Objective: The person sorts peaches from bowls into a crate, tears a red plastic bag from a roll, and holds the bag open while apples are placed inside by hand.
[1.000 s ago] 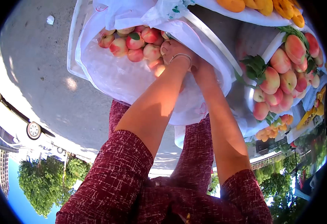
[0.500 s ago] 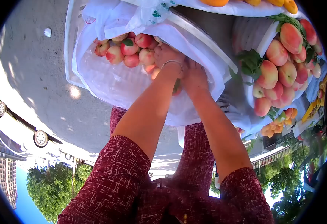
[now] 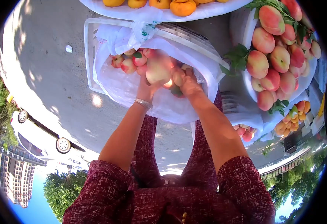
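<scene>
My left hand (image 3: 147, 88), with a bracelet at the wrist, is closed round a large pale peach (image 3: 158, 71) raised toward the camera. My right hand (image 3: 189, 83) has its fingers curled on a smaller peach (image 3: 177, 77) close beside it. Both hands are over a crate (image 3: 90, 71) lined with a white plastic bag (image 3: 115, 91). More red and yellow peaches (image 3: 128, 66) lie in the bag, one with a green leaf (image 3: 137, 55) on it. My left fingertips are mostly hidden behind the large peach.
A heaped basket of big peaches (image 3: 271, 59) with leaves stands at the right. Orange fruit (image 3: 182, 8) lies on white plastic beyond the crate. Smaller orange fruit (image 3: 291, 121) and peaches (image 3: 244, 132) are at the lower right. A white car (image 3: 31, 136) is at the left.
My hands were close together, low among the peaches. They are now apart, and my left hand has moved left and nearer, lifting a large peach. The camera view has shifted too.
</scene>
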`<state>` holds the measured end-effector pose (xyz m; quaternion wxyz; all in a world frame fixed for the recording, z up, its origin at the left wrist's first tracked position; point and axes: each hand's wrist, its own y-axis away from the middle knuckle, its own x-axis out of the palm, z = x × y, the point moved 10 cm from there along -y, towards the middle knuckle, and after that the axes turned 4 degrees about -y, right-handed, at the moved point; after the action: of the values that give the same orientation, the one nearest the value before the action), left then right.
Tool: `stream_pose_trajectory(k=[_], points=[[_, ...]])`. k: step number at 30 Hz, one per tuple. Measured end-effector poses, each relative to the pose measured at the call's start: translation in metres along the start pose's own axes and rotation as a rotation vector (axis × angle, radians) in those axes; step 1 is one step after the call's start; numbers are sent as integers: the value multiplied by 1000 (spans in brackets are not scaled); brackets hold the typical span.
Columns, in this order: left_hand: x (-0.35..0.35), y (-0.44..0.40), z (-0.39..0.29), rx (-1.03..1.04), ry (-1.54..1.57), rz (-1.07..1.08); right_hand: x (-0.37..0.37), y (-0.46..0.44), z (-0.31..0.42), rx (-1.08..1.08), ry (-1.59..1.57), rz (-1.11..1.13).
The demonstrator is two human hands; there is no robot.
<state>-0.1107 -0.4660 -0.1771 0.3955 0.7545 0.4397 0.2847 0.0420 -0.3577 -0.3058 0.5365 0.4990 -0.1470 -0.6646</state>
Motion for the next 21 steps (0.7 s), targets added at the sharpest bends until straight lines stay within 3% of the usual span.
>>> stream_pose_trajectory(k=[1,3,5,7,9,14,16,21], points=[[3,16,-9,-52,93,-4,5,-8,-7,126,-220,-20],[11,31,-20,-146,287,49,15,-15,3,139,-372,85],[21,46,-27,-242,490,161,-39,-8,74,-81,-227,325],[38,55,-54,-215,555,221,-79,14,96,-70,-398,488],[51,56,-77,-171,581,248,-108,57,83,174,-890,564],[105,57,-150,-85,509,320,-192,126,75,130,-1686,662],[136,55,-168,-81,329,380,-234,143,67,105,-1915,681],[227,49,-187,-111,110,369,-342,165,16,-13,-2076,344]])
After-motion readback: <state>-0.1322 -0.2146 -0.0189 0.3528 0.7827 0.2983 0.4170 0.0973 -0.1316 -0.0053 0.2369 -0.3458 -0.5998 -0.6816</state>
